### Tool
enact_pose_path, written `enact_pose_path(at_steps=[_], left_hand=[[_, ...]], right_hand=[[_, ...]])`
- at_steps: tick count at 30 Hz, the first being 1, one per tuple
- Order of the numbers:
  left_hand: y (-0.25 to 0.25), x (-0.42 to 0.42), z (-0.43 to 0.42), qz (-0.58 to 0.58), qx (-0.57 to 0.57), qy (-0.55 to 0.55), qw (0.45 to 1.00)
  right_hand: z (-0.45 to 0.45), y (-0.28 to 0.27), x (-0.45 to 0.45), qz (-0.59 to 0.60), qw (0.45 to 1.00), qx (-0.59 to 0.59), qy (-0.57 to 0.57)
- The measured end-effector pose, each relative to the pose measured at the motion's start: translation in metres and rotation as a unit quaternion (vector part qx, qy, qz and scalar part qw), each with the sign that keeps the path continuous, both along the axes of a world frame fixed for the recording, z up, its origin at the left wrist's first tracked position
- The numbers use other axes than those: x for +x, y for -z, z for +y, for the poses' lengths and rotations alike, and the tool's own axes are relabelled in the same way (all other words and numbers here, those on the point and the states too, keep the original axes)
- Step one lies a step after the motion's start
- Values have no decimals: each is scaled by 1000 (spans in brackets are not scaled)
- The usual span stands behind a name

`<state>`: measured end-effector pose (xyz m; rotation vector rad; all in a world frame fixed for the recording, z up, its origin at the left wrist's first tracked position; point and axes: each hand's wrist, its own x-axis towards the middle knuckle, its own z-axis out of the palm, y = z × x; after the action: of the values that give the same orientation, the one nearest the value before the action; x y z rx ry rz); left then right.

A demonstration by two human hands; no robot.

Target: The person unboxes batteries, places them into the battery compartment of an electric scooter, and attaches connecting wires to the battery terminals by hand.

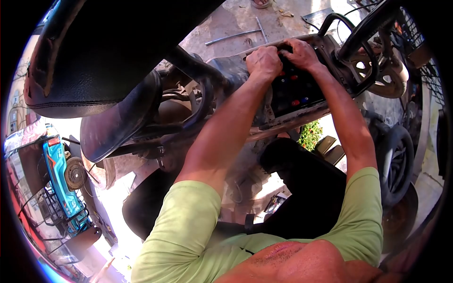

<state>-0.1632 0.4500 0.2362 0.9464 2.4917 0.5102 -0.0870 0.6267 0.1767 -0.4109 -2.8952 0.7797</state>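
My left hand (265, 62) is closed at the far rim of an open compartment (309, 107) in a metal vehicle frame. Just to its right, my right hand (301, 55) bends its fingers down at the same rim, close to the left one. Whatever the fingertips grip is hidden under both hands. Inside the compartment, below the hands, lies a dark block (295, 92) with small red and blue spots, possibly a battery; deep shadow hides its details.
A black padded seat (125, 120) and bent tubes (200, 75) fill the left side. Black bars (368, 30) rise at the right, above a spoked wheel (396, 162). A T-shaped metal rod (238, 36) lies on the ground beyond. A teal vehicle (63, 179) stands at far left.
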Motion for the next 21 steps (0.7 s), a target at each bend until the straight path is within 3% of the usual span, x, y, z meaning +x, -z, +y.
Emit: enact_pose_path(at_steps=[7,10,13,16,21], left_hand=[[0,0,0,-4,3,0,1000],[1,0,0,-1,8,-3,1000],[3,0,1,2,1,0,1000],[3,0,1,1,2,3,1000],[2,0,0,0,6,5,1000]], right_hand=[[-5,-5,-1,-45,998,24,48],[-3,5,-2,-6,998,34,52],[2,5,2,16,999,-30,-1],[-4,-7,1,-39,999,13,27],[-1,1,2,-10,999,27,22]])
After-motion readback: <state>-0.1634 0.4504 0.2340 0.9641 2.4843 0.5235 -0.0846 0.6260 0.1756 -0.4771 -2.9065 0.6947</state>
